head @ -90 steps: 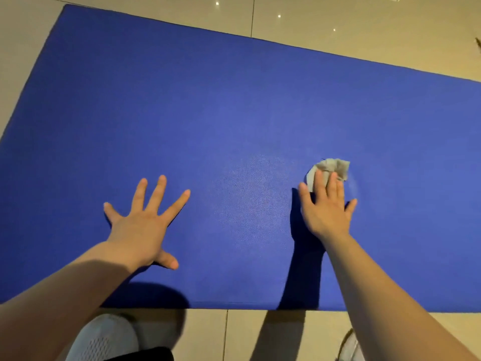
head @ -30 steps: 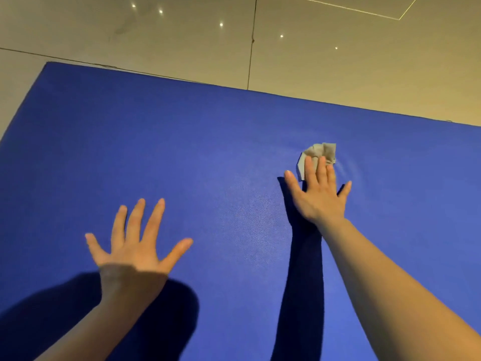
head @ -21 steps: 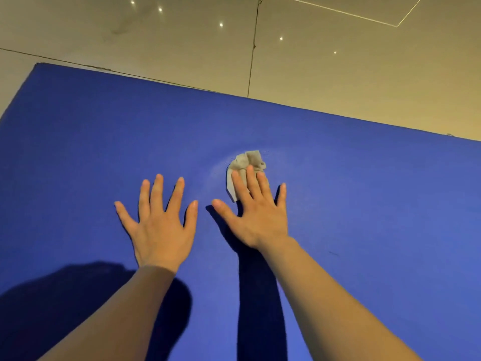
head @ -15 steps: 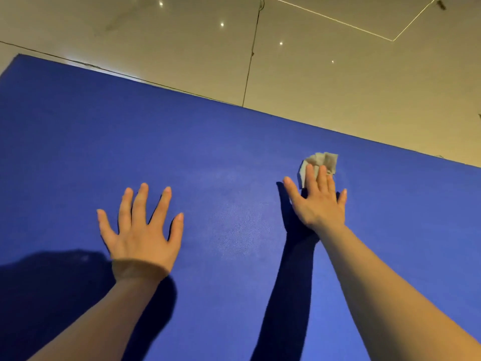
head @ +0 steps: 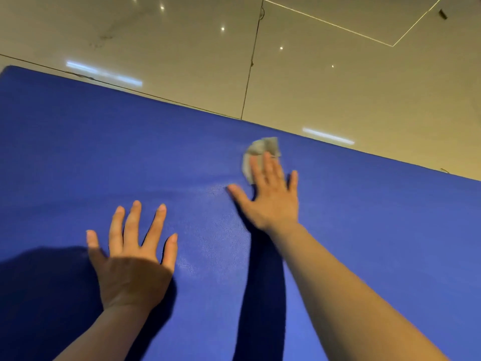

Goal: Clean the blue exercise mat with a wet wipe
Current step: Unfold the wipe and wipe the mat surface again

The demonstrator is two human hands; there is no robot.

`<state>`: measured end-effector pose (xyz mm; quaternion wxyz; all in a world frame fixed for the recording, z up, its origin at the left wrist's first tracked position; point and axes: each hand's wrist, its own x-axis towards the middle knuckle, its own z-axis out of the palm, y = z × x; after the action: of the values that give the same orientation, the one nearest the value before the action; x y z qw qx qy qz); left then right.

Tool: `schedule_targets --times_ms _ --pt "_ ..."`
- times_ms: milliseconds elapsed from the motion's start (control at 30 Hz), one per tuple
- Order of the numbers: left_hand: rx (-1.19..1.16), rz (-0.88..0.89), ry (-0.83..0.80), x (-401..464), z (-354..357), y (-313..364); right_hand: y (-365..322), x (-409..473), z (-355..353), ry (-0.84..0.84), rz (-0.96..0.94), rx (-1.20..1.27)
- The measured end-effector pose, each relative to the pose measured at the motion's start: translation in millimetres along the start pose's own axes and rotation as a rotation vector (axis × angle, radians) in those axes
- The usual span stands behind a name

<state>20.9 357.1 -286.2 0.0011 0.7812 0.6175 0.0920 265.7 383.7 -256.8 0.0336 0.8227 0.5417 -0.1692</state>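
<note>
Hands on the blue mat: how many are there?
2. The left hand lies flat, fingers spread, on the near part of the mat. The right hand presses a crumpled wet wipe close to the far edge.

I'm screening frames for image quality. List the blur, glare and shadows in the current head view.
Head view: the right hand and the wet wipe under its straight fingers are smeared by motion blur; the left hand, flat on the blue mat, is sharper; dark arm and body shadows fall across the mat; the glossy floor tiles mirror spot and strip lights; the mat's far edge runs tilted.
</note>
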Motion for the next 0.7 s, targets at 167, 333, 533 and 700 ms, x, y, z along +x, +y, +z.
schedule_targets --times_ms 167,333,533,700 --pt "0.012 -0.007 -0.010 2 -1 0 70 43 -35 0.011 0.464 0.232" --pt "0.018 -0.008 -0.043 2 -2 1 -5 68 -28 0.027 0.285 0.248" --pt "0.003 -0.006 -0.029 4 -3 1 -75 59 -14 -0.014 -0.083 0.114" --pt "0.024 0.001 -0.069 4 -4 2 56 67 -33 0.065 0.258 0.074"
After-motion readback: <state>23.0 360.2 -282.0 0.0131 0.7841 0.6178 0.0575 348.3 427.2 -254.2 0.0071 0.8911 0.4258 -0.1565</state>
